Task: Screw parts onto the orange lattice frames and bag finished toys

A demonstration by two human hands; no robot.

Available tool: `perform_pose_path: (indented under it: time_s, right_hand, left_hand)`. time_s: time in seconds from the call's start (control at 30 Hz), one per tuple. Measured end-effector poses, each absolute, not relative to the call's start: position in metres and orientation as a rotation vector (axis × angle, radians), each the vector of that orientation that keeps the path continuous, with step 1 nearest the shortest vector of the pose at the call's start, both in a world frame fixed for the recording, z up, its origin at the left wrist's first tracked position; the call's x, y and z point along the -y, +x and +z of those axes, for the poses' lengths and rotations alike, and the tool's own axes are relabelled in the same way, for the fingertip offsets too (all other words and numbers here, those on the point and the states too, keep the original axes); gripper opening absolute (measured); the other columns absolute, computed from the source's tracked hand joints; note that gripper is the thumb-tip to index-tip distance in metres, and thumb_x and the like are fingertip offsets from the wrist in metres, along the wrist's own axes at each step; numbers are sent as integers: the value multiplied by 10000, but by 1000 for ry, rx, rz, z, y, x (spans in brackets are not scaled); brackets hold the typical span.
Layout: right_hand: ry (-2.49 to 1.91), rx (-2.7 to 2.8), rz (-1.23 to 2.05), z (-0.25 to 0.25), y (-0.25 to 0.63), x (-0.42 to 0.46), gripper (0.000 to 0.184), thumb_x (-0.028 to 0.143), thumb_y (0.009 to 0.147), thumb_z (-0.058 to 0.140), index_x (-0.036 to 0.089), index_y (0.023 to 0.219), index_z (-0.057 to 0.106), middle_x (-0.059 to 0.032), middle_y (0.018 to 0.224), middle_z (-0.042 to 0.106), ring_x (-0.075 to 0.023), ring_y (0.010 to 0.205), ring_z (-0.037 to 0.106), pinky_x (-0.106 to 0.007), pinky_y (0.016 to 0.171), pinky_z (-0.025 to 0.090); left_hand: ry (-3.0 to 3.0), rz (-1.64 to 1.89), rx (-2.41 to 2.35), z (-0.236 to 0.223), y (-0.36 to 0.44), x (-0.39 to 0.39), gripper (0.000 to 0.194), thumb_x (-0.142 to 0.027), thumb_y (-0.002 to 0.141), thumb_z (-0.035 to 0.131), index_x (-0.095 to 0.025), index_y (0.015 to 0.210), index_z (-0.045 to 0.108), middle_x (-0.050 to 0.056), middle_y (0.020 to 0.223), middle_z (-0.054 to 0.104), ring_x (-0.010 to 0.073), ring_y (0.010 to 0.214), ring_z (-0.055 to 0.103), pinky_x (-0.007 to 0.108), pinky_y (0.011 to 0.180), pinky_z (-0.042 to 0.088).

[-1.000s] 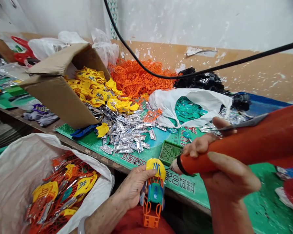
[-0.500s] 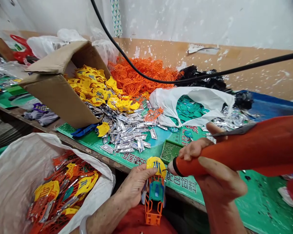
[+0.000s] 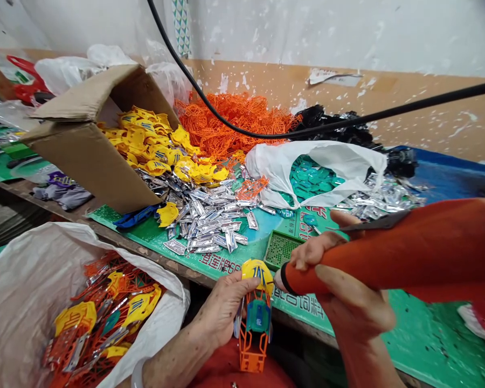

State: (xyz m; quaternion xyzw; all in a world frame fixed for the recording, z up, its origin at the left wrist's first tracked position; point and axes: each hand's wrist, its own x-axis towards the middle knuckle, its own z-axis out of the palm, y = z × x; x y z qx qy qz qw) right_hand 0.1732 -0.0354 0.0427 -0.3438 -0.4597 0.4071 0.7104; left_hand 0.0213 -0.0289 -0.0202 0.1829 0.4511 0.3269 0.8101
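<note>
My left hand grips a toy car body by its yellow front, thumb on top. The body has an orange plastic frame, a teal middle piece and silvery side strips. My right hand is wrapped round an orange-red electric screwdriver, pointed left. Its thin bit reaches the right edge of the yellow part; whether it sits in a screw cannot be made out. Just behind the tip lies a green tray with a perforated face.
A tipped cardboard box spills yellow parts beside silvery strips and orange frames. A white bag holds teal pieces. Assembled bodies fill a white sack at lower left. A black cable hangs across.
The screwdriver and my right hand have shifted slightly left, with the bit still at the yellow part's right edge. My left hand keeps its hold. The whole view has shifted a little.
</note>
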Motion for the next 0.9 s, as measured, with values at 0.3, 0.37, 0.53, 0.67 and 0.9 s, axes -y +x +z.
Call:
perform_pose_path:
  time_s: [0.3,0.37,0.53,0.67,0.9]
  right_hand:
    - [-831,1025,885,34,172,42,470,202,750,692,293,1179,525,48,730,622,-146,636,599,-359,682,511]
    - [-842,1039,890,30,173,42,464,205,753,686,288,1178,522,43,746,627,-150,644,604,-368,701,507]
    - [-856,1067,857,23,173,42,474,198,745,682,284,1181,515,47,732,617,-152,653,602,-367,713,501]
    - [-819,1068,875,29,171,42,483,169,729,678,280,1173,523,46,727,620,-150,645,601,-358,686,509]
    - [-736,906,710,58,186,20,423,111,674,632,242,1073,582,52,640,611,-137,539,566,-342,596,508]
  left_hand:
    - [407,728,-950,-26,23,33,314,-298,590,800,-99,779,648,17,586,624,80,437,519,178,417,415]
    - [407,738,-944,-26,23,34,308,-299,590,803,-102,767,646,14,579,619,82,440,519,180,422,410]
    - [416,746,-960,-30,23,34,307,-295,602,804,-88,774,657,36,602,643,84,442,520,182,416,391]
    - [408,743,-950,-31,20,33,319,-294,626,800,-85,834,676,46,634,673,93,451,536,190,425,419]
    - [450,688,-969,-21,16,33,265,-288,687,759,-76,837,704,77,683,701,103,500,583,184,463,454]
